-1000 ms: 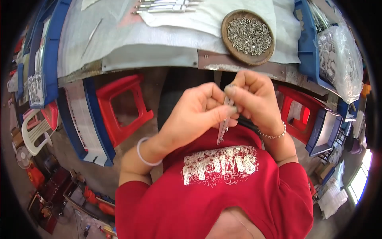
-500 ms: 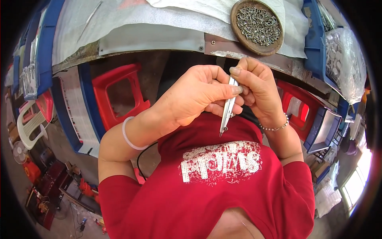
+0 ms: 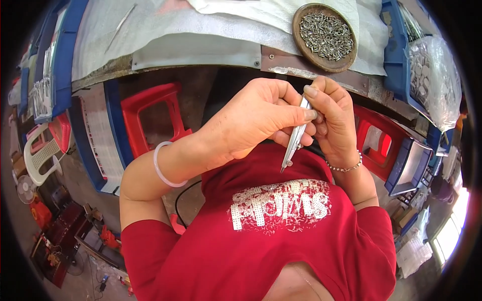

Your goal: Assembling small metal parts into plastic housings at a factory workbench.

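In front of my chest I hold a slim silver drawing compass [image 3: 295,136] with its legs together. Its pointed end slants down toward the red shirt, and small round screws stick out near that end. My left hand [image 3: 263,113], below a pale bangle, pinches the compass along its upper part between thumb and fingers. At the top end, my right hand [image 3: 332,116], with a beaded bracelet, is closed with thumb and bent fingers. Whether a small part sits in the right fingertips is hidden.
A round wooden dish [image 3: 296,42] of small metal pins [image 3: 326,35] stands on the paper-covered bench [image 3: 165,35]. A thin metal piece [image 3: 120,27] lies at its left. Blue bins [image 3: 394,60] flank the bench, with a bag of parts [image 3: 432,75] at right. Red stools [image 3: 131,118] stand below.
Both hands and the compass have shifted slightly to the right in the picture. The compass leans a little more, and the grip stays much the same.
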The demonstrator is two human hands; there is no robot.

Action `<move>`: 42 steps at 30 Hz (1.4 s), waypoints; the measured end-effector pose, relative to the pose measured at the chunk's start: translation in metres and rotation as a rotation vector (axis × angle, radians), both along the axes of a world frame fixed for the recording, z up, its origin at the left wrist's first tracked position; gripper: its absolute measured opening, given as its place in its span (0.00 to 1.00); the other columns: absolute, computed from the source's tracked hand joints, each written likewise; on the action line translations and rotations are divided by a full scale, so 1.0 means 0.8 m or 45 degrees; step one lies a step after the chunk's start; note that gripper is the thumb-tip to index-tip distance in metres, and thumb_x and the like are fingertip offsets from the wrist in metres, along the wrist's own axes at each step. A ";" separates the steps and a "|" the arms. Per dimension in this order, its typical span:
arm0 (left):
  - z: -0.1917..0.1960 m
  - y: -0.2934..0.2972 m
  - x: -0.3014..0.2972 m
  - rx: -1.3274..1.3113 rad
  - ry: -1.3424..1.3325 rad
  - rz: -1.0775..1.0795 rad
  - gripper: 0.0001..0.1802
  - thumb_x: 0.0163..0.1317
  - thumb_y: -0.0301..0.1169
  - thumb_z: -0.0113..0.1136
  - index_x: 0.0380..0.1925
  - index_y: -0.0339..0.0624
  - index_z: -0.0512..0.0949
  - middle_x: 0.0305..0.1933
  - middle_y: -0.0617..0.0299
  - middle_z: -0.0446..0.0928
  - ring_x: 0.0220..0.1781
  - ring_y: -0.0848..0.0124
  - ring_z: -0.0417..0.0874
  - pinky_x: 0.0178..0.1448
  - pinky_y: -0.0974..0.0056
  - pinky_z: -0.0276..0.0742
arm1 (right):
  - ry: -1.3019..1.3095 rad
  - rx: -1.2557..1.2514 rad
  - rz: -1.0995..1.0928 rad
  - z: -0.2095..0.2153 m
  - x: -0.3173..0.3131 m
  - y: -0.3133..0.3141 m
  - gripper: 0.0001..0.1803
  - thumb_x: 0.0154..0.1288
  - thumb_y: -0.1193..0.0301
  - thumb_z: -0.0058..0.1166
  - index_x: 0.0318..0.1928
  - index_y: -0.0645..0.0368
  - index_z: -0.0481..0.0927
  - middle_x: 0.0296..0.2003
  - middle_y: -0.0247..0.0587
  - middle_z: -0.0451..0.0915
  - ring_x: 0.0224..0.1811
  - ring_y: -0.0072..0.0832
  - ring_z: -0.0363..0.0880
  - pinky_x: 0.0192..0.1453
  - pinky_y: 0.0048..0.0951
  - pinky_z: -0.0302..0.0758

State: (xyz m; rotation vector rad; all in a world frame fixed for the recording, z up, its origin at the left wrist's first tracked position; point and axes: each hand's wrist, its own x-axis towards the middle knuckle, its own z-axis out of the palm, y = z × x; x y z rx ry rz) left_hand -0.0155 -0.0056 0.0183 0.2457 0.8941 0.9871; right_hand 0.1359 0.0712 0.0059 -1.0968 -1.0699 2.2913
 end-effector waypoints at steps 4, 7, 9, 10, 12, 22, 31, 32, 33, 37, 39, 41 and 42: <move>-0.004 0.007 0.016 0.027 -0.084 0.140 0.13 0.67 0.36 0.48 0.35 0.36 0.72 0.32 0.51 0.80 0.31 0.66 0.84 0.36 0.66 0.82 | 0.084 0.029 -0.101 0.001 0.005 0.008 0.08 0.62 0.72 0.53 0.26 0.58 0.71 0.15 0.26 0.68 0.12 0.08 0.57 0.14 0.12 0.51; 0.000 0.019 0.041 -0.090 -0.324 0.176 0.17 0.70 0.40 0.39 0.38 0.36 0.71 0.31 0.51 0.80 0.27 0.66 0.83 0.32 0.66 0.81 | 0.159 0.072 -0.216 0.012 0.021 0.005 0.10 0.63 0.72 0.52 0.25 0.58 0.70 0.16 0.26 0.70 0.14 0.10 0.59 0.15 0.14 0.55; -0.007 0.022 0.052 -0.001 -0.265 0.086 0.14 0.69 0.40 0.41 0.39 0.41 0.68 0.24 0.58 0.76 0.18 0.72 0.76 0.21 0.70 0.73 | 0.130 0.041 -0.183 0.022 0.032 0.006 0.10 0.62 0.70 0.54 0.26 0.57 0.70 0.18 0.27 0.72 0.16 0.09 0.63 0.18 0.14 0.58; -0.004 0.024 0.059 0.021 -0.323 0.057 0.14 0.69 0.42 0.42 0.37 0.43 0.68 0.20 0.61 0.72 0.13 0.76 0.68 0.15 0.74 0.62 | 0.102 0.175 -0.118 0.004 0.048 0.009 0.10 0.63 0.69 0.54 0.26 0.57 0.71 0.18 0.27 0.72 0.16 0.10 0.64 0.18 0.14 0.59; 0.005 0.027 0.065 -0.060 -0.212 -0.050 0.15 0.69 0.43 0.42 0.34 0.43 0.67 0.17 0.65 0.66 0.09 0.82 0.56 0.13 0.76 0.53 | 0.120 0.145 0.014 0.011 0.066 0.014 0.09 0.64 0.68 0.54 0.28 0.57 0.72 0.19 0.27 0.72 0.16 0.11 0.65 0.18 0.14 0.61; 0.013 0.015 0.080 0.053 -0.155 -0.174 0.17 0.69 0.38 0.43 0.34 0.32 0.71 0.16 0.62 0.67 0.12 0.81 0.57 0.17 0.75 0.52 | -0.869 0.612 0.079 -0.058 0.262 0.048 0.16 0.64 0.68 0.50 0.49 0.63 0.73 0.34 0.39 0.81 0.32 0.20 0.78 0.35 0.24 0.75; 0.011 0.028 0.101 0.114 -0.024 -0.207 0.20 0.67 0.44 0.46 0.34 0.34 0.70 0.14 0.65 0.62 0.12 0.81 0.55 0.18 0.74 0.50 | -0.976 2.008 -0.609 0.159 0.268 0.146 0.07 0.55 0.80 0.53 0.36 0.65 0.75 0.28 0.42 0.76 0.29 0.30 0.77 0.32 0.24 0.71; 0.013 0.027 0.103 0.120 -0.021 -0.205 0.20 0.67 0.44 0.46 0.34 0.34 0.70 0.14 0.65 0.62 0.12 0.81 0.55 0.18 0.74 0.50 | -1.030 2.046 -0.564 0.163 0.267 0.164 0.07 0.55 0.79 0.54 0.36 0.64 0.75 0.29 0.43 0.76 0.30 0.34 0.76 0.33 0.26 0.71; 0.015 0.026 0.104 0.129 0.013 -0.202 0.20 0.67 0.44 0.46 0.34 0.34 0.70 0.14 0.65 0.62 0.12 0.81 0.55 0.18 0.74 0.50 | -1.082 2.083 -0.518 0.164 0.266 0.181 0.07 0.54 0.78 0.54 0.36 0.63 0.75 0.30 0.44 0.75 0.30 0.37 0.76 0.34 0.28 0.71; 0.029 0.018 0.100 0.094 0.136 -0.176 0.15 0.69 0.39 0.44 0.36 0.38 0.72 0.16 0.68 0.60 0.15 0.80 0.56 0.19 0.75 0.53 | -1.502 2.124 -0.238 0.156 0.257 0.227 0.11 0.54 0.71 0.54 0.38 0.61 0.75 0.33 0.44 0.75 0.37 0.40 0.75 0.41 0.35 0.70; 0.031 0.015 0.101 0.099 0.155 -0.128 0.15 0.69 0.39 0.43 0.34 0.38 0.72 0.15 0.69 0.59 0.13 0.81 0.54 0.17 0.76 0.51 | -1.595 2.086 -0.167 0.152 0.251 0.240 0.12 0.53 0.69 0.55 0.37 0.61 0.73 0.35 0.46 0.75 0.41 0.43 0.74 0.43 0.39 0.70; 0.031 0.011 0.100 0.097 0.172 -0.078 0.16 0.70 0.39 0.42 0.33 0.37 0.71 0.13 0.70 0.57 0.11 0.83 0.51 0.15 0.76 0.48 | -1.839 2.030 0.003 0.149 0.242 0.251 0.11 0.52 0.70 0.54 0.34 0.62 0.71 0.35 0.47 0.75 0.41 0.43 0.75 0.43 0.39 0.70; 0.029 0.009 0.098 0.087 0.149 -0.070 0.16 0.70 0.39 0.42 0.33 0.37 0.72 0.13 0.70 0.58 0.11 0.83 0.52 0.16 0.76 0.49 | -1.837 2.034 0.006 0.146 0.241 0.257 0.11 0.52 0.70 0.54 0.34 0.62 0.71 0.35 0.47 0.75 0.41 0.43 0.75 0.43 0.39 0.70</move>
